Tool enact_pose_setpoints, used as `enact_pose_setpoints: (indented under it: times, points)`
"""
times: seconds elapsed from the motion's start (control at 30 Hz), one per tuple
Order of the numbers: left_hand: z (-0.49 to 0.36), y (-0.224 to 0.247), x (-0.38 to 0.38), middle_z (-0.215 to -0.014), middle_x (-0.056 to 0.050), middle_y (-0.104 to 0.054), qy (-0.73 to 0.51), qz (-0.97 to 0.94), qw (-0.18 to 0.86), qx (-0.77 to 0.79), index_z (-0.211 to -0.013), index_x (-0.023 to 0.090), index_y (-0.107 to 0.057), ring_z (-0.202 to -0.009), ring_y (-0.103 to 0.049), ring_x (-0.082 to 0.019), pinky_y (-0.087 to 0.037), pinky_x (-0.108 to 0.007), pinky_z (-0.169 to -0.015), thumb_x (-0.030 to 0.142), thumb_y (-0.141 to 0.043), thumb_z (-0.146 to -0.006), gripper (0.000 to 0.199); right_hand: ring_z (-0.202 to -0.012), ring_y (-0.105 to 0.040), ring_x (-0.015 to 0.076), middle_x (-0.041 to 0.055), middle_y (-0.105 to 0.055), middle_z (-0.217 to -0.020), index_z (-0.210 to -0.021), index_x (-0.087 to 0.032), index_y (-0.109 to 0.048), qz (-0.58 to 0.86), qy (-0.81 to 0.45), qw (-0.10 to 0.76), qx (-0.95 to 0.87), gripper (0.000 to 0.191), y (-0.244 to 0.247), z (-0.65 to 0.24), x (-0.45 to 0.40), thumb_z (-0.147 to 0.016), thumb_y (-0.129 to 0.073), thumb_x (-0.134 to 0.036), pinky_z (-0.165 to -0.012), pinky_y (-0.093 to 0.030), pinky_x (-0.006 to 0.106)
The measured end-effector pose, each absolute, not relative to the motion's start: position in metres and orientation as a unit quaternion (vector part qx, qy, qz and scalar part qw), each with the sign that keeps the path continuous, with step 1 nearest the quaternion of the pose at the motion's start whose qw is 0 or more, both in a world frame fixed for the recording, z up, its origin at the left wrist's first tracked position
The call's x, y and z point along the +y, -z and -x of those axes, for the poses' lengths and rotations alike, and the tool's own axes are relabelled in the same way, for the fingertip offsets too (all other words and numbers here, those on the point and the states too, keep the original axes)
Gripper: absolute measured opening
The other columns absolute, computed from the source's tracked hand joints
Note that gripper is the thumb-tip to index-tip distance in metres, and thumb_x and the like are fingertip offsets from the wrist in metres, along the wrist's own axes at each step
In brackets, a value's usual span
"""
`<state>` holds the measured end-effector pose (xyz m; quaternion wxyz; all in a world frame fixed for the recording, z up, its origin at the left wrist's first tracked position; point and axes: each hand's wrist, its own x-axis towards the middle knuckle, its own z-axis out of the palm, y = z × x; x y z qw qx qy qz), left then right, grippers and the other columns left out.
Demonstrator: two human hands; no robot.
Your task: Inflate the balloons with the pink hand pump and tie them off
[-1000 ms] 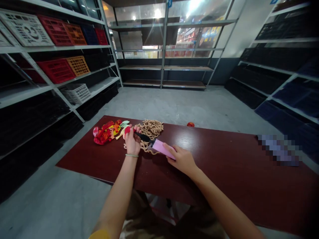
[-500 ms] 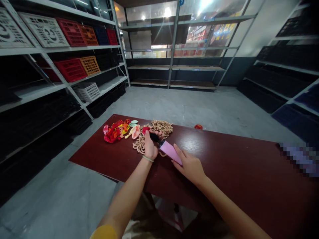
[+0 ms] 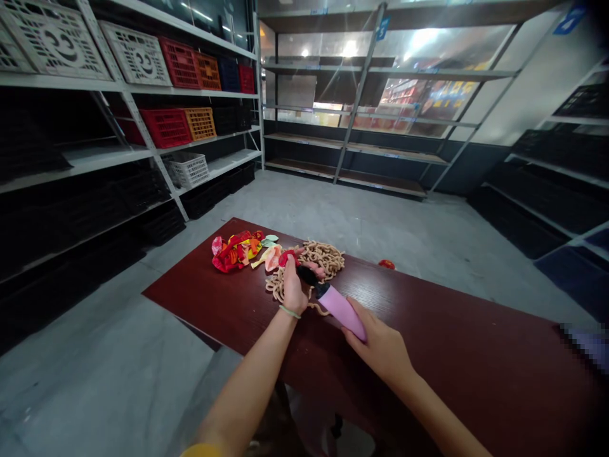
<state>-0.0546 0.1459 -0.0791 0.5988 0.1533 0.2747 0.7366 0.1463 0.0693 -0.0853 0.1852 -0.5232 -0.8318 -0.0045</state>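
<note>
A hand pump with a pink barrel (image 3: 343,311) and a black head slants across the table in front of me. My right hand (image 3: 378,343) wraps the near end of its barrel. My left hand (image 3: 295,289) curls round the black head, and a red balloon (image 3: 287,257) shows at its thumb tip. Whether the balloon sits on the nozzle is hidden. Beige rope-like strands (image 3: 323,252) lie coiled behind and under my left hand. Left of them are a limp peach balloon (image 3: 271,257), a pale green one (image 3: 269,240) and a red and yellow pile of limp balloons (image 3: 236,252).
The dark red table (image 3: 190,285) spans the front. A small red object (image 3: 386,263) shows just past its far edge. Metal shelves with crates, among them a red crate (image 3: 166,127), stand at the left. More shelving (image 3: 354,95) stands at the back. A blurred-out patch (image 3: 587,346) covers the table's right end.
My view has shifted, so the table and shelves appear further right and tilted. Both hands keep their hold, and the pump stays in about the same place over the table.
</note>
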Motion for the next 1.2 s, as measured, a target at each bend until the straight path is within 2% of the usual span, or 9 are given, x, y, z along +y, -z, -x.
enact_pose_setpoints:
  times: [0.1,0.2,0.33,0.43,0.67,0.77,0.97,1.2]
  points:
    - [0.051,0.077,0.145,-0.068,0.000,-0.057,-0.734,-0.132,0.604,0.280,-0.101,0.023,-0.054,-0.062,-0.062,-0.017,-0.049,-0.028,-0.057,0.064,-0.053,-0.085,0.044,-0.093,-0.070,0.0241,0.0069,-0.065,-0.127,-0.143,-0.026,-0.042,0.530,0.009,0.181,-0.829,0.057,0.083,-0.143,0.068,-0.089,-0.054,-0.038,-0.069,-0.057,0.034]
    - [0.047,0.073,0.143,-0.064,0.003,-0.051,-0.737,-0.118,0.614,0.256,-0.086,0.022,-0.047,-0.055,-0.055,-0.012,-0.044,-0.023,-0.050,0.064,-0.053,-0.085,0.042,-0.085,-0.071,0.0246,0.0082,-0.068,-0.120,-0.142,-0.025,-0.043,0.536,0.026,0.169,-0.827,0.056,0.081,-0.138,0.065,-0.089,-0.053,-0.038,-0.065,-0.056,0.034]
    - [0.054,0.072,0.144,-0.059,0.007,-0.037,-0.756,-0.107,0.605,0.224,-0.080,0.023,-0.040,-0.042,-0.036,-0.006,-0.028,-0.017,-0.037,0.063,-0.055,-0.084,0.044,-0.079,-0.071,0.0246,0.0088,-0.070,-0.109,-0.148,-0.025,-0.035,0.514,0.034,0.155,-0.843,0.060,0.082,-0.138,0.048,-0.090,-0.050,-0.038,-0.056,-0.054,0.033]
    - [0.066,0.071,0.146,-0.059,0.008,-0.032,-0.767,-0.091,0.599,0.212,-0.079,0.023,-0.038,-0.040,-0.029,-0.006,-0.020,-0.017,-0.035,0.059,-0.057,-0.085,0.041,-0.076,-0.071,0.0238,0.0078,-0.071,-0.104,-0.151,-0.028,-0.026,0.500,0.046,0.162,-0.850,0.064,0.084,-0.153,0.026,-0.092,-0.048,-0.038,-0.053,-0.053,0.032]
    - [0.069,0.069,0.144,-0.061,0.007,-0.031,-0.765,-0.104,0.604,0.199,-0.081,0.022,-0.040,-0.041,-0.028,-0.005,-0.020,-0.016,-0.035,0.052,-0.056,-0.088,0.035,-0.081,-0.072,0.0240,0.0077,-0.071,-0.104,-0.154,-0.030,-0.016,0.498,0.045,0.180,-0.847,0.068,0.088,-0.183,-0.012,-0.093,-0.046,-0.036,-0.055,-0.056,0.031]
    - [0.063,0.071,0.142,-0.062,0.006,-0.033,-0.759,-0.119,0.606,0.205,-0.080,0.022,-0.040,-0.042,-0.029,-0.006,-0.022,-0.016,-0.036,0.053,-0.054,-0.089,0.035,-0.073,-0.073,0.0247,0.0089,-0.071,-0.107,-0.151,-0.028,-0.023,0.522,0.047,0.173,-0.834,0.064,0.089,-0.169,-0.004,-0.093,-0.046,-0.039,-0.050,-0.053,0.031]
    - [0.053,0.075,0.141,-0.064,0.005,-0.037,-0.720,-0.153,0.644,0.207,-0.082,0.021,-0.043,-0.047,-0.035,-0.008,-0.035,-0.018,-0.043,0.053,-0.054,-0.089,0.034,-0.069,-0.072,0.0256,0.0112,-0.072,-0.105,-0.143,-0.021,-0.038,0.562,0.019,0.162,-0.811,0.056,0.077,-0.121,0.029,-0.092,-0.048,-0.043,-0.051,-0.050,0.032]
    - [0.046,0.073,0.139,-0.070,0.002,-0.043,-0.699,-0.157,0.674,0.181,-0.085,0.020,-0.047,-0.053,-0.041,-0.009,-0.040,-0.020,-0.049,0.046,-0.055,-0.091,0.028,-0.070,-0.072,0.0242,0.0108,-0.071,-0.108,-0.143,-0.020,-0.040,0.584,0.002,0.157,-0.796,0.056,0.071,-0.119,0.033,-0.093,-0.048,-0.044,-0.054,-0.048,0.030]
